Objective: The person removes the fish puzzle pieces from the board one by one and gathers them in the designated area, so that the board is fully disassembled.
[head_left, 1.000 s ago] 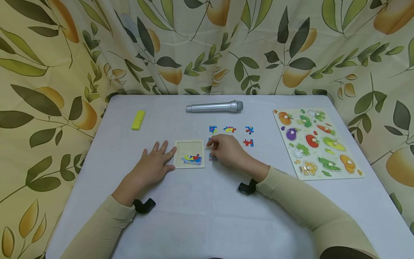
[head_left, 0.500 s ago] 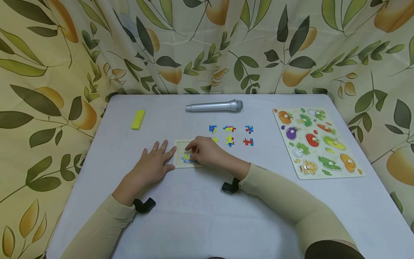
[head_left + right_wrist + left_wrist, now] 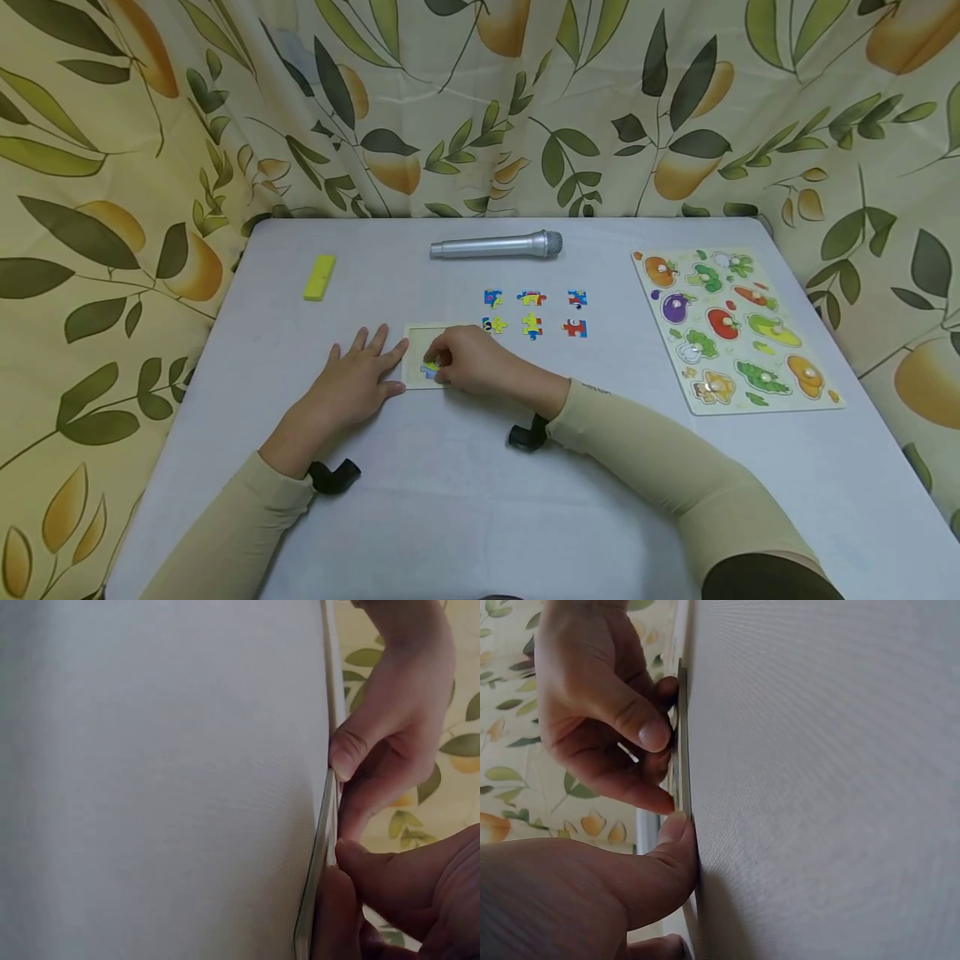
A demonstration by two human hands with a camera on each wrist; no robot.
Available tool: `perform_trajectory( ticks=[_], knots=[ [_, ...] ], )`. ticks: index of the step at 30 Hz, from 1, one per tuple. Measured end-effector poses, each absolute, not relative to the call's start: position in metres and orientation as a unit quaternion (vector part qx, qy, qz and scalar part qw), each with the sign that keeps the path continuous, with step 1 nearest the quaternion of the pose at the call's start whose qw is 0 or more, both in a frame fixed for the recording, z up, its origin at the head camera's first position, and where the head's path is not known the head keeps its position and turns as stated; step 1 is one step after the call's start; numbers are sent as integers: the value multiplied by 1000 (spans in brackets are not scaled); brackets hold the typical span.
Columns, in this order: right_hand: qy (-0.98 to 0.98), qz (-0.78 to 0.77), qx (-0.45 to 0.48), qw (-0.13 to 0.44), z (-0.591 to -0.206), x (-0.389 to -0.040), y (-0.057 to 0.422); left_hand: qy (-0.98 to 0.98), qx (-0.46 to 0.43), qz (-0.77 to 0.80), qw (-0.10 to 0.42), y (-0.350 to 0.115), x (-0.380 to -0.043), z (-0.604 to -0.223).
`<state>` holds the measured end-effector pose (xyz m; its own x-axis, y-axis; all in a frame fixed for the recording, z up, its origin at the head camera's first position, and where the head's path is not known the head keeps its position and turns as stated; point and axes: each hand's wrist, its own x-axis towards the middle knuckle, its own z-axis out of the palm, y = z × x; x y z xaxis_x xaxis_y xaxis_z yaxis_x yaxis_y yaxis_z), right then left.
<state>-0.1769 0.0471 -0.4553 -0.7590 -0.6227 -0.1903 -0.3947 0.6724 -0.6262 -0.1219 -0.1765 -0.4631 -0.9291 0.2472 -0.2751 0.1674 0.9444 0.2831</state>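
A small light wooden puzzle tray lies flat on the white table, with a few joined jigsaw pieces partly showing in its lower part. My left hand rests on the table with spread fingers, the fingertips and thumb touching the tray's left edge. Over the tray's right side, my right hand bends its thumb and fingers down at a puzzle piece, which the fingers hide. In the left wrist view, the right hand works just above the tray's thin edge.
Several loose jigsaw pieces lie in two rows behind and right of the tray. A silver microphone lies farther back, a yellow block at the back left. A vegetable puzzle board lies on the right. A patterned curtain hangs behind.
My right hand has moved left from the loose pieces onto the tray, then slightly lower and left. It now covers most of the joined pieces. The left hand has stayed put.
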Motion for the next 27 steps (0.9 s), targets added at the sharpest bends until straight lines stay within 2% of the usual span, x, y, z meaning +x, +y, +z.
perform_trajectory(
  ticks=[17, 27],
  knots=[
    [892, -295, -295, 173, -460, -173, 47, 974, 108, 131, 151, -178, -123, -468],
    [894, -328, -250, 174, -461, -173, 47, 974, 107, 130, 151, -177, -123, -467]
  ],
)
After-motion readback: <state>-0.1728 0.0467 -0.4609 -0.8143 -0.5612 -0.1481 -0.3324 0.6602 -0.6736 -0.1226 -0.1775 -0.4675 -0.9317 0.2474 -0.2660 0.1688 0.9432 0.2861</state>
